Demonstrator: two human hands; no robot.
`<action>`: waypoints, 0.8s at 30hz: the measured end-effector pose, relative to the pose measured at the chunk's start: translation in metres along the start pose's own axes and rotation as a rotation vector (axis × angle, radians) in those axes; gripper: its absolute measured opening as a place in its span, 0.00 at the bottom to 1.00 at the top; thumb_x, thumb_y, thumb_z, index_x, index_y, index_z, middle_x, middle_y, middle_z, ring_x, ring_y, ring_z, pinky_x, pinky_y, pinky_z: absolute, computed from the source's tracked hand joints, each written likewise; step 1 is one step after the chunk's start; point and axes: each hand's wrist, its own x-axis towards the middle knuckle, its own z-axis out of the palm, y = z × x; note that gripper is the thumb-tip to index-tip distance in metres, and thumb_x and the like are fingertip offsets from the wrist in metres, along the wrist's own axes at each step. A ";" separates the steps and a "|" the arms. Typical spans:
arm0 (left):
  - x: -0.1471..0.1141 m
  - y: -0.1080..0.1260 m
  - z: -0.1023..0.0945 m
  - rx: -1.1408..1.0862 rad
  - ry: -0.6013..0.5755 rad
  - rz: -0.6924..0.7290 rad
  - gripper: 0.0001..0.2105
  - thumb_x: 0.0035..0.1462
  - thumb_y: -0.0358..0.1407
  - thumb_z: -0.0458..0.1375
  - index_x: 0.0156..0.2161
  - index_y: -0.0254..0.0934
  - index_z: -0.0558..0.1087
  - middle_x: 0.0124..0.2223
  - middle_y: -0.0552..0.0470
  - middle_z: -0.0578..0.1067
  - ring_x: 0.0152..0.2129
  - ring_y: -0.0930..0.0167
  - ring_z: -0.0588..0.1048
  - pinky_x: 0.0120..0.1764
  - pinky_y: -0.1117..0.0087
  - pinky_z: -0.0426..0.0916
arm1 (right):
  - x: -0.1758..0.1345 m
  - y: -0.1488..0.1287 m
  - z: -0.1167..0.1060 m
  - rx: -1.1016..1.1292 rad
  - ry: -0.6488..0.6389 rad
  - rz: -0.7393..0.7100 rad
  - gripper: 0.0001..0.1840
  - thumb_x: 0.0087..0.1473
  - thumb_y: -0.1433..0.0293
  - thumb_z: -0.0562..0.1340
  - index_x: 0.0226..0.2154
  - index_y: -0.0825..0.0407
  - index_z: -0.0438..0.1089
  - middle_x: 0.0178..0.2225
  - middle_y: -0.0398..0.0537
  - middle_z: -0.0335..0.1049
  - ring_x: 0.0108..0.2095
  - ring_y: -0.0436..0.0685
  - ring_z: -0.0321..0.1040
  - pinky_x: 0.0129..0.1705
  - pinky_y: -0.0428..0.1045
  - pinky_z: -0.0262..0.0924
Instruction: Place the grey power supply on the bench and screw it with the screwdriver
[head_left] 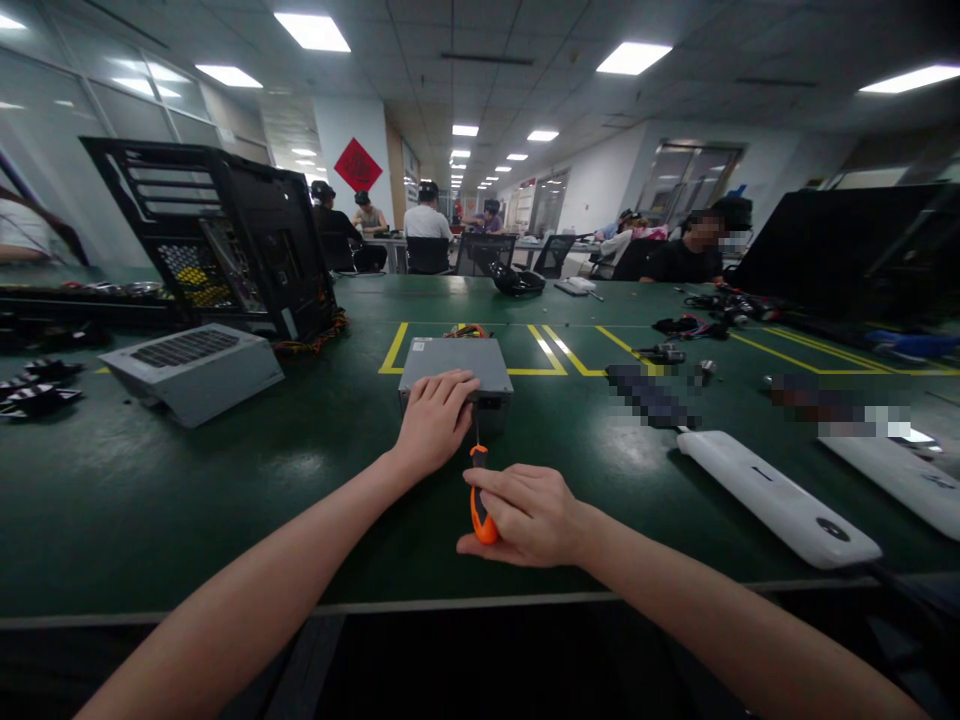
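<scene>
A grey power supply unit [457, 362] lies on the green tabletop straight ahead, with a bundle of coloured wires [469, 331] at its far side. My left hand [435, 425] is laid over its near edge, fingers on the top cover, holding it in place. In my right hand [529, 512] is a screwdriver [480, 500] with an orange and black handle, gripped between thumb and fingers. Its thin shaft points forward to the unit's near face. The tip is hard to make out there, partly behind my left fingers.
To the left stand another grey power supply unit [202, 370] and a black computer case [225, 240]. White elongated devices [780, 500] lie at right, near dark cables [705, 320]. A large black panel [847, 250] rises far right. Several people sit in the background.
</scene>
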 end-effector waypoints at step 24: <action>0.000 0.001 0.000 0.000 0.009 -0.005 0.15 0.58 0.31 0.49 0.50 0.40 0.65 0.53 0.49 0.69 0.51 0.66 0.65 0.51 0.60 0.57 | 0.002 0.002 -0.008 0.071 -0.140 0.006 0.17 0.58 0.61 0.52 0.45 0.53 0.63 0.40 0.55 0.70 0.34 0.52 0.70 0.29 0.45 0.62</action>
